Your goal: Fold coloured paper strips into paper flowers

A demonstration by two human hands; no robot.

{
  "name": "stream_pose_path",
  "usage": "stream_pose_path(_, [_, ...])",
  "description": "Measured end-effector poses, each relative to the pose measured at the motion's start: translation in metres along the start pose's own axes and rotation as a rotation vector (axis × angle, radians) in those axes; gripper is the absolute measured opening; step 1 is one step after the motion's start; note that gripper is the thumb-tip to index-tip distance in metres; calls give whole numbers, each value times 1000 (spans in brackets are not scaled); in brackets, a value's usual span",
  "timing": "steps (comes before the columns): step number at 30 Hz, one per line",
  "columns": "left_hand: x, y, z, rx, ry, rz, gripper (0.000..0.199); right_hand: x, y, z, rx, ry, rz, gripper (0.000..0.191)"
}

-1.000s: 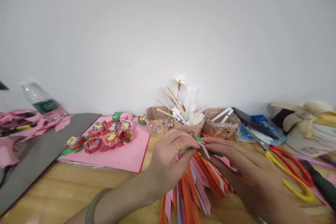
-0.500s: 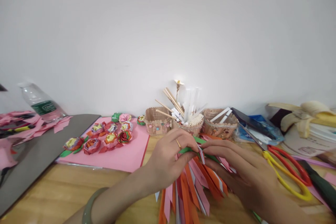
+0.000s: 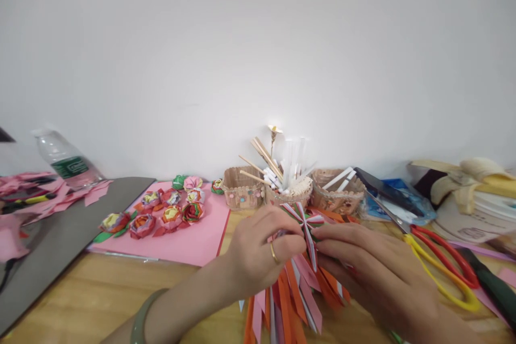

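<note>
Surface (image 3: 80, 293): wooden; pink, orange strips (image 3: 285, 301);
Left hand (image 3: 258, 250): grip pinching folded paper (image 3: 309, 239);
Right hand (image 3: 382, 269): grip pinching it too

Tabletop (image 3: 72, 293) at near left offers passage; baskets (image 3: 290, 199) block ahead; beneath right hand (image 3: 379, 263), unclear.

Where a second ago the folded paper (image 3: 305, 222) showed mostly green between our left hand (image 3: 258, 250) and right hand (image 3: 374, 266), we now see its pink-and-white striped arms fanned out like a star, and our left fingers are curled further down, carrying the gold ring (image 3: 274, 252) lower.
</note>
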State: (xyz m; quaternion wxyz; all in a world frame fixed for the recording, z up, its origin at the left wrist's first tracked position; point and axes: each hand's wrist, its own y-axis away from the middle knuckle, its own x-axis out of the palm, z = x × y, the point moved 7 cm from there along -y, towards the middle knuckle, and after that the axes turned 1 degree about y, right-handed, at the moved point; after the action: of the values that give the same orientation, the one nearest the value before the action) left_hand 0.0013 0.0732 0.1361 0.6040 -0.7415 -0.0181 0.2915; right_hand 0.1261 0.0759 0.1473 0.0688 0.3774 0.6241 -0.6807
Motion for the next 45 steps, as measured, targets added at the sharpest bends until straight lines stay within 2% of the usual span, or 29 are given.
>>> stream_pose_path(6, [-1, 2, -4, 104, -36, 32, 18, -4, -1, 2, -47, 31, 12, 19])
stream_pose_path(10, [-1, 1, -6, 171, -35, 56, 16, 0, 4, -4, 11, 32, 15, 24])
stream_pose_path(16, [-3, 0, -9, 231, -44, 29, 13, -3, 9, 0, -71, 61, -66, 16])
stream_pose_path(23, [-5, 4, -15, 342, -40, 31, 16, 2, 13, 8, -209, 61, 95, 29])
stream_pose_path(27, [-4, 5, -15, 328, -8, 20, 10, 0, 8, 10, -189, 3, 51, 32])
stream_pose_path(30, [-2, 0, -6, 156, 148, 60, 7, 2, 0, 7, -123, -145, 64, 20])
stream_pose_path(33, [1, -3, 7, -115, 356, 109, 7, 8, -5, -5, 75, -378, 128, 14])
stream_pose_path(35, [6, -2, 18, -332, 479, 156, 11, 15, -2, -17, 269, -500, 174, 12])
stream_pose_path(38, [20, 12, 37, -753, 672, 230, 17, 28, 10, -31, 564, -646, 264, 13])
stream_pose_path(40, [29, 24, 43, -980, 813, 256, 20, 36, 17, -35, 701, -732, 337, 13])
stream_pose_path(42, [36, 31, 45, -1104, 922, 271, 23, 42, 21, -37, 794, -793, 382, 13])
stream_pose_path(45, [41, 35, 46, -1180, 972, 283, 23, 46, 25, -40, 881, -835, 415, 13])
